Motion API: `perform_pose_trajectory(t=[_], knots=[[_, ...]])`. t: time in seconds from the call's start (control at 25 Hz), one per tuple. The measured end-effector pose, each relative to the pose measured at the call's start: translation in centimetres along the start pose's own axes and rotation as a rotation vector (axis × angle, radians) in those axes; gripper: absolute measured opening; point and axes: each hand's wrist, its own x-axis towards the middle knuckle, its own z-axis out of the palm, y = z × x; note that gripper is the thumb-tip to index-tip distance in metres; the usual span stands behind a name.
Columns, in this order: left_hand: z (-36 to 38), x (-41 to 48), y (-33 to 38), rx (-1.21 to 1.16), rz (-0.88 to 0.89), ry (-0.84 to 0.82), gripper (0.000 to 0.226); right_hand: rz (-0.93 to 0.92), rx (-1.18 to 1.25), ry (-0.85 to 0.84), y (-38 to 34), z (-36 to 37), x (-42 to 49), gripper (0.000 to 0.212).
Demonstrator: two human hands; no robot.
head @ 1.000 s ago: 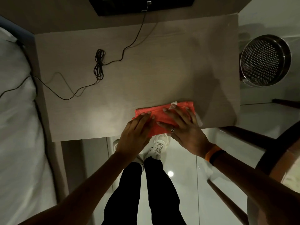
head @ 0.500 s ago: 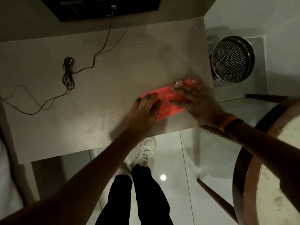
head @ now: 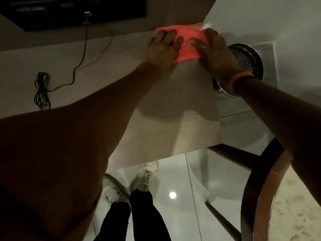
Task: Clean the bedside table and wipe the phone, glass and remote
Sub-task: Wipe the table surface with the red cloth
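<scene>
Bedside table [head: 173,119]: red cloth [head: 188,46] has slid to far corner under flat, spread fingers [head: 171,35]

Cloth [head: 188,42] coral-red; table [head: 173,122] pale wood grain; bin [head: 250,60] silver, dotted with holes; wristband [head: 240,80] orange; trousers [head: 132,221] black; cable [head: 42,91] black.

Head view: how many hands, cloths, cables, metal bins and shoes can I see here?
Hands: 2 (left hand, right hand)
Red cloth: 1
Black cable: 1
Metal bin: 1
White shoes: 2
Total: 7
</scene>
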Motion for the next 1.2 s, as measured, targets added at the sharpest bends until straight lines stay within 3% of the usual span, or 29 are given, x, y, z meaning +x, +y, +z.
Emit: perform_pose_trajectory(t=[0.2,0.44,0.56,0.68,0.8,0.88,0.96,1.04,1.12,1.2], knots=[[1.8,-7.2,4.3,-0.052,0.087,-0.053,0.058,0.082,0.094,-0.026,-2.7,0.8,-8.2,0.056],[5.9,-19.8,11.7,-0.056,0.191,-0.115,0.078,0.228,-0.027,-0.271,-7.3,2.8,-21.3,0.058],[6.8,-23.1,13.7,-0.017,0.249,-0.021,0.053,0.233,-0.051,-0.281,-8.9,2.7,-24.3,0.059],[6.4,-26.3,13.6,-0.125,0.239,0.020,0.033,0.139,-0.061,-0.402,-11.0,2.4,-26.0,0.047],[5.9,-30.3,10.5,-0.493,0.013,-0.068,0.029,0.009,0.128,-0.690,-13.9,1.3,-24.7,0.042],[6.1,-33.8,5.9,-0.820,-0.252,-0.192,0.033,0.145,0.454,-0.871,-17.0,0.0,-21.3,0.030],[5.3,-37.9,0.1,-1.264,-0.518,-0.274,0.039,0.163,0.714,-0.876,-21.0,-0.4,-17.4,0.028],[3.5,-40.6,-4.9,-1.595,-0.692,-0.154,0.032,0.142,0.902,-0.827,-24.5,-0.5,-14.2,0.028],[2.0,-41.7,-8.7,-1.648,-0.788,-0.018,0.029,0.130,1.008,-0.733,-27.4,-0.3,-11.8,0.025],[1.9,-41.7,-11.0,-1.514,-0.829,0.032,0.048,0.136,0.939,-0.602,-29.4,0.2,-10.2,0.021]])
